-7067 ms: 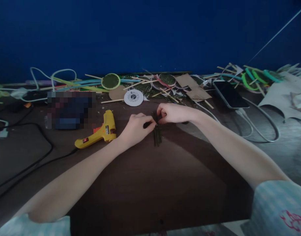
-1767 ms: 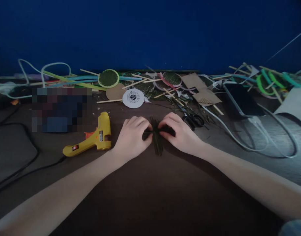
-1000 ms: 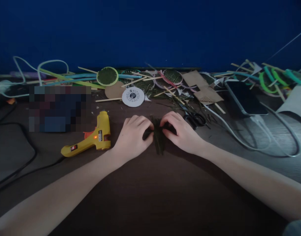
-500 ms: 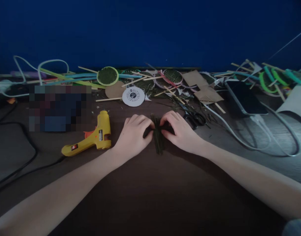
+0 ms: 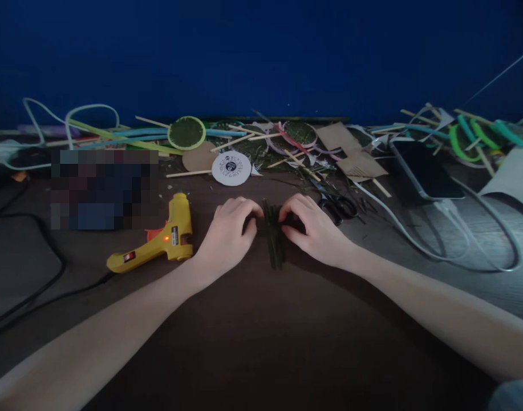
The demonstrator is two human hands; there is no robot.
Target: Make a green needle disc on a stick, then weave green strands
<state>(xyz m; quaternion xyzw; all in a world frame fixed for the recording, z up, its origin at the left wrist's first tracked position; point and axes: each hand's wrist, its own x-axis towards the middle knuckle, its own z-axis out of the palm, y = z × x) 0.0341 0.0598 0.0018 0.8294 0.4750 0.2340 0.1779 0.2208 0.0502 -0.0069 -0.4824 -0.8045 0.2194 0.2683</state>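
Observation:
A small bundle of dark green, stem-like strips [image 5: 273, 240] lies lengthwise on the dark table between my hands. My left hand [image 5: 229, 234] is just left of it, fingers bent, with a gap between thumb and forefinger and nothing visible in them. On the other side, my right hand [image 5: 315, 231] has its curled fingertips and thumb tip close against the bundle's right edge, slightly apart from each other. Whether those tips touch the strips is hard to tell. Black-handled scissors [image 5: 340, 208] lie beyond my right hand. A yellow glue gun [image 5: 175, 231] rests left of my left hand, its small light glowing orange.
Along the blue wall [image 5: 261, 57] lies a clutter of wooden sticks, green-filled rings [image 5: 186, 133], cardboard pieces [image 5: 364, 164] and a white printed disc [image 5: 231, 168]. A phone [image 5: 426, 169] with a white cable is at right. Black cord [image 5: 51, 294] runs at left. A blurred patch [image 5: 105, 191] hides something.
My left hand's fingertips have drawn slightly left, away from the bundle. The right hand has barely moved. The glue gun's light now glows brighter.

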